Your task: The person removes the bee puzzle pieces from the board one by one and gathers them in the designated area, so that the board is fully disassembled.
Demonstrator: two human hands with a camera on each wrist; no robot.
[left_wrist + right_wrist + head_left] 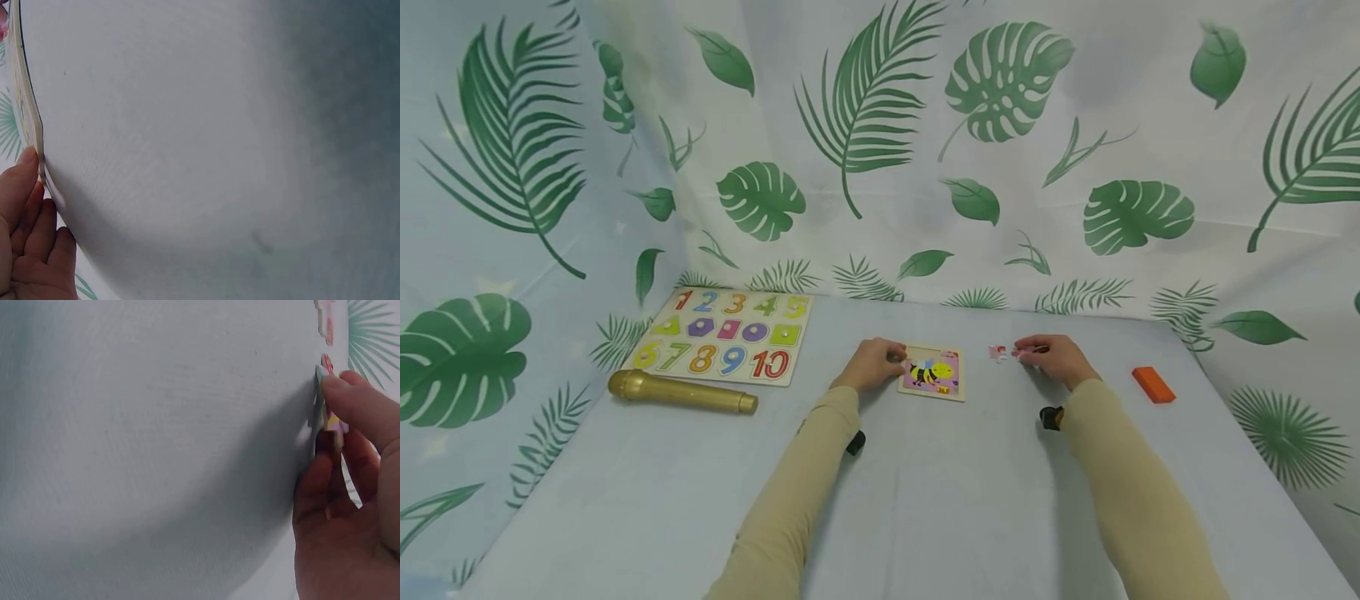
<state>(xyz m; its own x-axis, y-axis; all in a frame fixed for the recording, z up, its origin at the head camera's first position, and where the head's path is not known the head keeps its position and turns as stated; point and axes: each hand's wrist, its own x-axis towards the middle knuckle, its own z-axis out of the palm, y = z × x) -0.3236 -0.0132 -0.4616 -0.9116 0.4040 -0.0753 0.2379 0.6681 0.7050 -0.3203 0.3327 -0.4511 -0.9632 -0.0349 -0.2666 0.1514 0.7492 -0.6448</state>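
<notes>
A small square jigsaw puzzle with a bee picture lies in its wooden frame at the table's middle. My left hand is at its left edge; in the left wrist view the thumb and fingers pinch the frame's rim. To the right, my right hand pinches a colourful puzzle piece between thumb and fingers, close over the table. Another pink and white puzzle piece lies just left of that hand's fingertips. Part of the held piece is hidden behind the thumb.
A wooden number and shape board lies at the back left, a gold microphone along its front edge. An orange block sits right of the right hand. A leaf-print cloth stands behind the table.
</notes>
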